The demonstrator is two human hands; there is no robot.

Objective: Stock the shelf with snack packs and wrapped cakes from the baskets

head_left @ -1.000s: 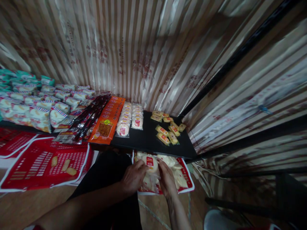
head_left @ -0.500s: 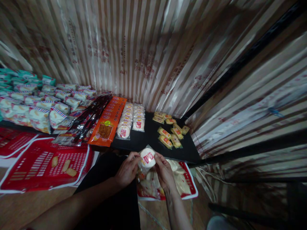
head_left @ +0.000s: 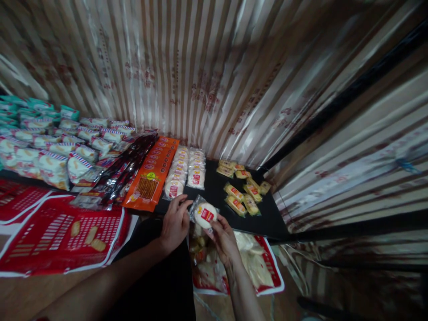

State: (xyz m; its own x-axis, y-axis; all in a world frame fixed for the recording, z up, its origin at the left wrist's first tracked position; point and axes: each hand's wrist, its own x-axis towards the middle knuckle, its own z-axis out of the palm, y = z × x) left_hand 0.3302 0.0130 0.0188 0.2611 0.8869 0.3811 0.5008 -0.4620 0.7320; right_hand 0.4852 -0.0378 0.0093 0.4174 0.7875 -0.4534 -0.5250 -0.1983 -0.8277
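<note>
A round white rice cracker in a clear wrapper with a red label [head_left: 205,215] is held over the shelf's front edge. My right hand [head_left: 224,238] grips its lower right side between thumb and fingers. Close to the wrapper's left corner, my left hand [head_left: 175,220] has its fingers apart and holds nothing. Just beyond it, matching wrapped rice crackers stand in two overlapping rows, a left row [head_left: 174,189] and a right row [head_left: 196,178]. An orange snack pouch [head_left: 147,185] lies beside the left row.
Yellow wrapped cakes [head_left: 235,205] sit on the right of the black shelf [head_left: 270,218]. Dark packets [head_left: 122,171] and white snack bags [head_left: 55,167] fill the left. Below are a red basket with wrapped goods [head_left: 279,283] and another red basket [head_left: 36,243] holding several biscuit-like pieces.
My left hand has let go of the wrapper and moved slightly up and left. The rice cracker, now in my right hand alone, has tilted. The view has shifted a little.
</note>
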